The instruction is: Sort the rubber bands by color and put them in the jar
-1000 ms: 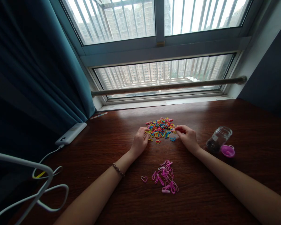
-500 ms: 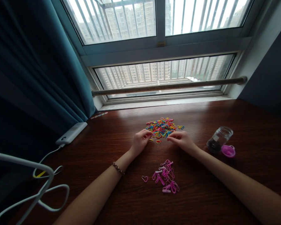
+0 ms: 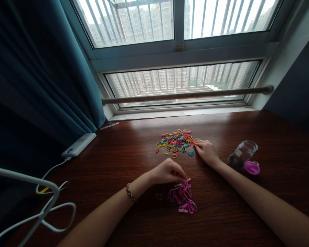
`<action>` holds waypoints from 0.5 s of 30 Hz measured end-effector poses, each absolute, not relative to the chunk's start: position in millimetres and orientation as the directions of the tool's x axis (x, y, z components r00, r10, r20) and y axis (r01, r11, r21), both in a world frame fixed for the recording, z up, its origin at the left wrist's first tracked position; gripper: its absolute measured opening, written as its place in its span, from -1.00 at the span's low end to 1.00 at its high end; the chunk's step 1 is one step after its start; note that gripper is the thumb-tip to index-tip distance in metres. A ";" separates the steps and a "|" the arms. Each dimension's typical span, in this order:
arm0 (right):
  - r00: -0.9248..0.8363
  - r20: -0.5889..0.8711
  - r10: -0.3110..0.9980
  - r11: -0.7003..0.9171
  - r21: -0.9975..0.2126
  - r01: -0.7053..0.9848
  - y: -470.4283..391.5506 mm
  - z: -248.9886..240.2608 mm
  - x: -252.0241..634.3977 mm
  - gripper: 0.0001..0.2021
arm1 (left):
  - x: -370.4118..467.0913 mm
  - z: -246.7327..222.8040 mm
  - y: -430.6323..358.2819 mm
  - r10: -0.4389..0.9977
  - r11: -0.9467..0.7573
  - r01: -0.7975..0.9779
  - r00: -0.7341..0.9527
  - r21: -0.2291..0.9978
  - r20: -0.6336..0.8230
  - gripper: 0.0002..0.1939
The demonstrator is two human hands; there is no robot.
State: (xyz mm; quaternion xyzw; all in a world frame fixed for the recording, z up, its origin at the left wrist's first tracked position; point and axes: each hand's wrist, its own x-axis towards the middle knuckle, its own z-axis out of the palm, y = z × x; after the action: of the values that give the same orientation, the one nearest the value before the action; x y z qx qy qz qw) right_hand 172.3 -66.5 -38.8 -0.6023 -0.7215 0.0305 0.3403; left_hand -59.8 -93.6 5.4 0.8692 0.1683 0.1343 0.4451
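Note:
My left hand (image 3: 170,171) is over the top of a small pile of pink plastic pins (image 3: 185,192). Its thumb and fingers are pinched at a pink pin (image 3: 188,179) at the upper edge of this pile. Farther off, a heap of small looped plastic pins (image 3: 175,140) in red, yellow, blue and pink lies spread on the table. My right hand (image 3: 206,153) is at the heap's right edge, fingers drawn together among the pins; what they hold, if anything, is hidden. A blue pin (image 3: 190,153) lies loose just left of this hand.
On the wooden table (image 3: 134,144), a glass jar (image 3: 243,154) with dark contents leans at the right beside a pink lid (image 3: 252,168). A heart-shaped pin (image 3: 159,196) lies left of the pink pile. At the left are a white power bank (image 3: 79,145) and white cables (image 3: 59,206).
My left hand has moved from the coloured heap back toward me to the pink pile. My right hand has shifted slightly right along the heap's edge. A blue pin now lies apart there.

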 end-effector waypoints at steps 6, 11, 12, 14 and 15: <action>-0.052 0.476 0.878 0.294 -0.451 0.843 -65.4 -39.6 173.2 -0.76 | -62.8 4.7 -84.6 0.574 -0.619 0.292 0.802 0.729 0.166 -0.74; -0.037 0.491 0.871 0.295 -0.461 0.837 -67.0 -41.3 171.0 -0.76 | -77.3 -6.1 -57.1 0.690 -0.722 0.479 0.542 0.499 0.480 -0.80; -0.024 0.501 0.865 0.294 -0.466 0.834 -67.5 -41.2 170.6 -0.76 | -80.8 -9.5 -51.5 0.682 -0.731 0.517 0.521 0.446 0.514 -0.81; 0.008 0.529 0.849 0.292 -0.481 0.827 -68.5 -40.4 170.2 -0.75 | -86.7 -16.9 -42.4 0.678 -0.724 0.587 0.512 0.362 0.527 -0.79; 0.026 0.543 0.839 0.292 -0.491 0.820 -68.9 -39.9 170.1 -0.74 | -88.8 -20.5 -39.3 0.685 -0.714 0.615 0.516 0.334 0.514 -0.76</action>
State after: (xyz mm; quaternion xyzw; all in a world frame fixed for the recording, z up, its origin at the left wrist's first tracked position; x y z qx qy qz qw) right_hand 170.1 -68.9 -39.9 -0.5947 -0.6977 0.0118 0.3992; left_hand -88.8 -39.3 -20.5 0.8689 0.3742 0.3193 0.0546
